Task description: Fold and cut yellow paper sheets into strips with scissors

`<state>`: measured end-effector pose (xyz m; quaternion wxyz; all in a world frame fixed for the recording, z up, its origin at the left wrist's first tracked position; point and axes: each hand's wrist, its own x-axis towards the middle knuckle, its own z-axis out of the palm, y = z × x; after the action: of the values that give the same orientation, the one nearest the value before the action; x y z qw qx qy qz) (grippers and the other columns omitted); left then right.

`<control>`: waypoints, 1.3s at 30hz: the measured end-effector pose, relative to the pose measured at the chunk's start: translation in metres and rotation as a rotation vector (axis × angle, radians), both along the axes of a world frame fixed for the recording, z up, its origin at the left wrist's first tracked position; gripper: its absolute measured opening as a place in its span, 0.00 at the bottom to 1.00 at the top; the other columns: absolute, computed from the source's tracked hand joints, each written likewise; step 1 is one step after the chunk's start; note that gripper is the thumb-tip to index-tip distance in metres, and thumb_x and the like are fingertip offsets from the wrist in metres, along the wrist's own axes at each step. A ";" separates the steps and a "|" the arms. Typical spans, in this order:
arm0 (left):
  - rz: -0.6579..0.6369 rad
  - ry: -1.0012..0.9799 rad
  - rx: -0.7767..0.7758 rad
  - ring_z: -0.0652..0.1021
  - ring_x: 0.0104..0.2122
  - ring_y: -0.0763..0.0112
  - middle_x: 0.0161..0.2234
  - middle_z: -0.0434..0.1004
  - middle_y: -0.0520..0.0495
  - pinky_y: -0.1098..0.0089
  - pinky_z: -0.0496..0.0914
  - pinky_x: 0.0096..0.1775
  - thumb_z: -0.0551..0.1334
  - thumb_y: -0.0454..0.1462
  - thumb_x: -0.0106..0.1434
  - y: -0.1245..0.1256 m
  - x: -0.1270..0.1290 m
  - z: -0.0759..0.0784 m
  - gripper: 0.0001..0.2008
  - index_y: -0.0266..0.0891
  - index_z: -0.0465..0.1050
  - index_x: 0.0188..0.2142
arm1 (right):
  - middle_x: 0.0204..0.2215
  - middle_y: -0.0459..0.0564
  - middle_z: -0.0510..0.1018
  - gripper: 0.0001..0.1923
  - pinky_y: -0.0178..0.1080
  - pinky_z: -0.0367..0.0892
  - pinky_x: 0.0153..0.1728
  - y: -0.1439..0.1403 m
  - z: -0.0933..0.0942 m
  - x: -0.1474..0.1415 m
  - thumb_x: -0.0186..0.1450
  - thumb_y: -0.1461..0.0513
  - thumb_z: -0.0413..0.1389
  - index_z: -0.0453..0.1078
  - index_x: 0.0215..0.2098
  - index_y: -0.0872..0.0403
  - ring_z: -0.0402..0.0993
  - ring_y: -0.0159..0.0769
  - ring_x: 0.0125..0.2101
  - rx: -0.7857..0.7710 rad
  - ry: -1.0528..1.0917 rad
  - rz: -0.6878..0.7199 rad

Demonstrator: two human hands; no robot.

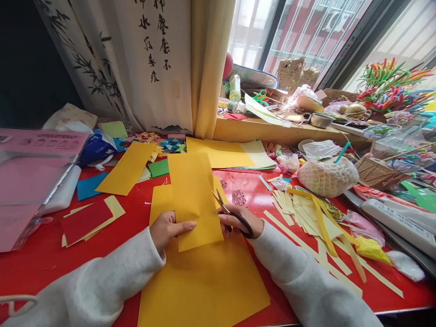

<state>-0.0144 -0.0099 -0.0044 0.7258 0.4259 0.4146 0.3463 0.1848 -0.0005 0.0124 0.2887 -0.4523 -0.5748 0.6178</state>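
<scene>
A rectangular strip of yellow paper (192, 190) is held up in front of me by my left hand (170, 229), its thumb lying across the lower front. My right hand (241, 220) has its fingers round the black handles of a pair of scissors (235, 213). The scissor blades point up and left, slightly apart, beside the strip's right edge; whether they touch it I cannot tell. Some right-hand fingers are hidden behind the strip. Under both hands lie larger yellow sheets (204, 286) on the red table.
Red and cream paper pieces (88, 222) and another yellow strip (127, 168) lie to the left. Cream strips (306, 213) spread out on the right near a netted round object (327, 177). Yellow and pale sheets (221, 152) lie behind. A cluttered windowsill (245, 125) runs along the back.
</scene>
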 end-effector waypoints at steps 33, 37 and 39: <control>0.101 -0.017 -0.080 0.74 0.35 0.53 0.37 0.74 0.38 0.57 0.68 0.37 0.65 0.35 0.43 -0.004 0.005 0.006 0.22 0.31 0.67 0.39 | 0.20 0.41 0.69 0.18 0.31 0.63 0.21 -0.001 -0.018 -0.003 0.45 0.59 0.60 0.62 0.34 0.53 0.66 0.27 0.20 0.172 0.173 -0.313; 0.244 0.017 -0.023 0.74 0.35 0.52 0.36 0.74 0.39 0.58 0.70 0.35 0.66 0.37 0.41 0.000 0.002 0.008 0.22 0.32 0.68 0.38 | 0.14 0.41 0.67 0.15 0.29 0.57 0.12 -0.004 0.002 0.005 0.49 0.54 0.55 0.64 0.30 0.57 0.63 0.25 0.12 0.078 0.058 -0.169; 0.276 0.002 -0.011 0.74 0.35 0.53 0.35 0.75 0.40 0.58 0.70 0.36 0.66 0.36 0.41 0.001 0.000 0.009 0.22 0.32 0.68 0.38 | 0.12 0.41 0.66 0.16 0.28 0.53 0.09 -0.008 0.007 0.005 0.49 0.52 0.54 0.65 0.27 0.58 0.62 0.25 0.10 -0.036 -0.016 -0.008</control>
<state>-0.0143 -0.0086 0.0045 0.6729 0.3612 0.4721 0.4402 0.1898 -0.0085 0.0198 0.2781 -0.4647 -0.5641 0.6233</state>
